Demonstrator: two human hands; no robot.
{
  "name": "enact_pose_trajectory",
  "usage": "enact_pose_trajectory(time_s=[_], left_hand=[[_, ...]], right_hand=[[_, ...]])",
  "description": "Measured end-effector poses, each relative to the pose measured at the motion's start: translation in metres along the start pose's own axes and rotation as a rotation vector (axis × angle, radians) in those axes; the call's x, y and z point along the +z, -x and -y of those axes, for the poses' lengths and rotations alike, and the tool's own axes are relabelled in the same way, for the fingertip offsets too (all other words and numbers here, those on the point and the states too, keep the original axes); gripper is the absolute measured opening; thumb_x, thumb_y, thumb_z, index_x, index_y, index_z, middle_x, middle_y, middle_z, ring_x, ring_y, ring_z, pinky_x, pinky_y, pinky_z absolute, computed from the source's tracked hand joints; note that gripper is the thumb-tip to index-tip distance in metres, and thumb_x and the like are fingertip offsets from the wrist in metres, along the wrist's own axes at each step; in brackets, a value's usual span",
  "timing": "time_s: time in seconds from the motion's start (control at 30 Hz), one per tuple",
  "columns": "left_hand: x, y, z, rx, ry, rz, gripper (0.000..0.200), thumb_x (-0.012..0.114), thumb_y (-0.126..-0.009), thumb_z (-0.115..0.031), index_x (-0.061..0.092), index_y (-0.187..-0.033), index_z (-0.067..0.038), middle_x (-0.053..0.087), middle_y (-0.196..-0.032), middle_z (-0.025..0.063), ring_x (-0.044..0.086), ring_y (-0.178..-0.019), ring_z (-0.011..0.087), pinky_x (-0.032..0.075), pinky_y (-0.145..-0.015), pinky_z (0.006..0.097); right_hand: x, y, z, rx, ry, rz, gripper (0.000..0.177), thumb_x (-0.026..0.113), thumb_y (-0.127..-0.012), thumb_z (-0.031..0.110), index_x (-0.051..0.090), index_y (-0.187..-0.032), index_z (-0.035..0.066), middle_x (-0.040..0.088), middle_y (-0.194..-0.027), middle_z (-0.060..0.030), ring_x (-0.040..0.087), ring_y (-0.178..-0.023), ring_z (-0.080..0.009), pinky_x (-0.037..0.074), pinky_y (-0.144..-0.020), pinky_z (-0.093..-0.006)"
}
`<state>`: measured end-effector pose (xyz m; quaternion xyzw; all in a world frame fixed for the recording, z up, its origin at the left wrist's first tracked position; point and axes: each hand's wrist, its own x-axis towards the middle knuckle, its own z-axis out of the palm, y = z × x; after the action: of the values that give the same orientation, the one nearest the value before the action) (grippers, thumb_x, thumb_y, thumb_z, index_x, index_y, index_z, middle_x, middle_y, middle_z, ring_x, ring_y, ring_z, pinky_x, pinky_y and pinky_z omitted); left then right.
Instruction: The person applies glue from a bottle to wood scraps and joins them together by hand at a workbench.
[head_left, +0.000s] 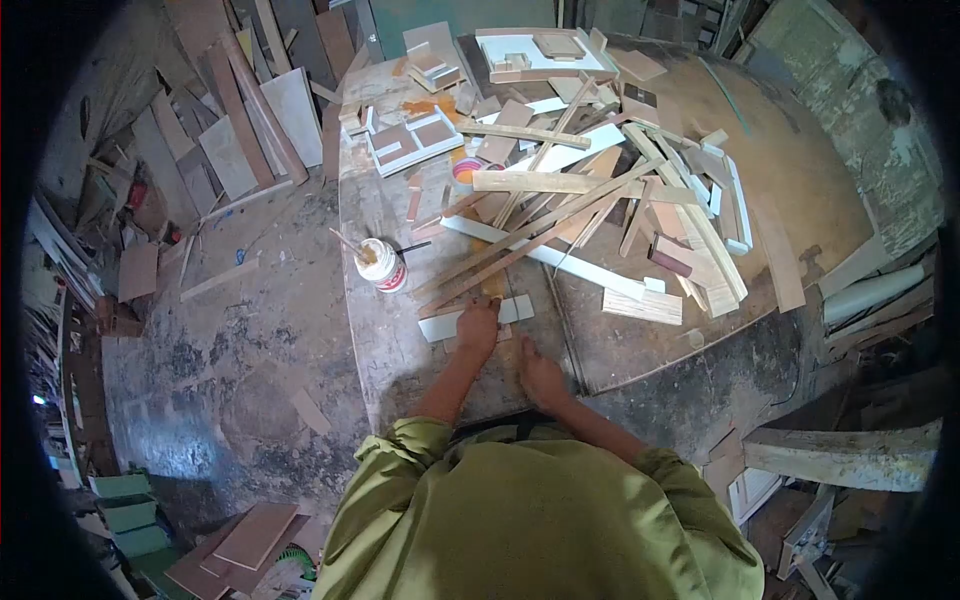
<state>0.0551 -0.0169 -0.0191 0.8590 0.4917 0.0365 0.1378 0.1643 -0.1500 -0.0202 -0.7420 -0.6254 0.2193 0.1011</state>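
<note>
A short white strip (438, 328) lies near the front of the workbench, its middle hidden under my left hand (478, 328). The fingers of that hand are bent over the strip's far edge and grip it. To the right and nearer my body, my right hand (543, 378) rests low over the bench with one finger stretched toward the strip; its other fingers are partly hidden, and nothing shows in it. An open white tub (385, 268) with brownish contents and a stick in it stands left of the strip. Long wooden strips (520, 245) lie just beyond my hands.
A heap of offcuts and a long white strip (560, 262) cover the middle of the workbench (390, 345). A white-edged compartment frame (415, 142) and a larger white frame (545, 52) sit farther back. Boards (240, 150) lean at the left; a curved beam (840, 460) is at lower right.
</note>
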Motion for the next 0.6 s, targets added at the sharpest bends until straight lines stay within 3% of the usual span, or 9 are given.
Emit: enact_pose_trajectory(time_s=[0.07,0.17,0.27,0.43,0.6], left_hand=[[-0.006,0.0,-0.002,-0.002,-0.013,0.018,0.052,0.073,-0.067,-0.019,0.055,-0.115,-0.012,0.057,-0.108,0.0072,0.049,-0.109,0.0351,0.05,-0.08,0.0403],[-0.003,0.001,-0.002,0.018,-0.043,-0.017,0.046,0.07,-0.069,-0.017,0.056,-0.112,-0.011,0.057,-0.106,0.0075,0.052,-0.103,0.0311,0.052,-0.074,0.0378],[-0.007,0.002,-0.004,0.016,-0.039,-0.032,0.042,0.069,-0.069,-0.016,0.057,-0.109,-0.009,0.058,-0.104,0.0079,0.053,-0.099,0.0294,0.053,-0.071,0.0367],[-0.003,0.001,-0.001,-0.013,-0.036,0.024,0.052,0.073,-0.067,-0.02,0.055,-0.115,-0.013,0.056,-0.107,0.0061,0.051,-0.104,0.0298,0.052,-0.076,0.0373],[0.001,0.0,0.001,-0.003,-0.046,0.017,0.053,0.073,-0.066,-0.021,0.055,-0.115,-0.014,0.056,-0.107,0.0055,0.05,-0.105,0.0294,0.052,-0.075,0.0372]], right_hand=[[0.004,-0.035,0.001,0.033,0.021,0.023,0.051,0.043,-0.082,0.011,0.031,-0.131,0.003,0.061,-0.075,-0.0227,0.061,-0.066,-0.0402,0.048,-0.058,-0.0489],[0.005,-0.064,-0.003,-0.058,0.026,-0.087,0.061,0.045,-0.081,0.008,0.021,-0.135,-0.005,0.06,-0.069,-0.0233,0.061,-0.06,-0.0384,0.049,-0.055,-0.0463],[-0.002,-0.04,0.0,-0.014,0.042,-0.037,0.049,0.041,-0.087,0.012,0.029,-0.132,0.002,0.06,-0.074,-0.0246,0.061,-0.064,-0.04,0.048,-0.058,-0.0492],[-0.012,0.003,0.007,0.03,0.023,0.069,0.051,0.042,-0.085,0.012,0.028,-0.132,0.0,0.06,-0.071,-0.0235,0.061,-0.063,-0.0397,0.048,-0.058,-0.0484],[0.0,-0.049,0.001,-0.017,0.068,-0.013,0.055,0.044,-0.083,0.012,0.026,-0.133,-0.004,0.061,-0.073,-0.0234,0.061,-0.065,-0.0392,0.049,-0.058,-0.0471]])
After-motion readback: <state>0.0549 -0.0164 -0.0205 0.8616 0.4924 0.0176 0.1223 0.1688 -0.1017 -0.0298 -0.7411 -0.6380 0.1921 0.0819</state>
